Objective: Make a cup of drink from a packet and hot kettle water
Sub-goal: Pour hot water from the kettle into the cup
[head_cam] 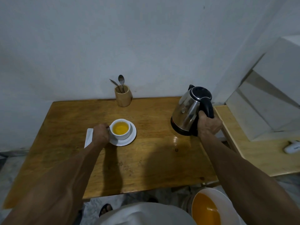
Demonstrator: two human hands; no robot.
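Cup [121, 129] handle pinched in left fingers [103, 127]; kettle [189, 111] handle within clenched right fingers [203, 116].

The kettle [186, 111] has a polished, mirror-like metal body with a black plastic lid, handle and base. The cup [121, 129] and saucer [129, 138] look like glossy white ceramic. The surface [146, 159] is varnished wood, worn and stained, with a slight sheen. The holder [123, 98] is pale matt wood, holding shiny metal spoons [121, 79]. A white packet [89, 137] looks like matt paper.
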